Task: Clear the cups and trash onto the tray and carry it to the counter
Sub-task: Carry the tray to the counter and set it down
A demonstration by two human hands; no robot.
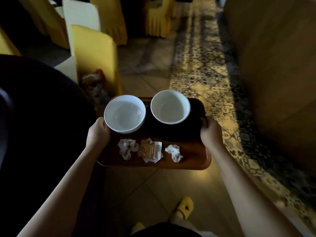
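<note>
The tray (193,161) is held off the floor in front of the body, loaded, so the step in hand is judged to be the carry to the counter; no counter can be made out. The left hand (97,132) is closed around the tray's left edge, thumb on top, and the right hand (211,132) is closed around the right edge. Both grips are wrapped tight on the rim and nothing else is held.

To be done well, the tray should be kept level, since the left cup (124,114) appears to hold clear liquid and sits right at the left rim, close by the left hand. The right cup (170,106) is set at the far edge; its contents cannot be told. A steady pace is advised, as the paper scraps are light and loose. The path ahead is narrow: yellow-covered chairs (95,53) are on the left, a patterned carpet (201,69) on the right. Steps should be watched; one yellow shoe (183,206) is seen below.

Counts:
- cups: two, white, upright, well apart
- crumpled tissues: two, a left tissue (126,147) and a right tissue (174,152)
- wrapper (149,149): one, brown and white, between the tissues
- tray: one

All trash is laid along the near edge of the tray.
</note>
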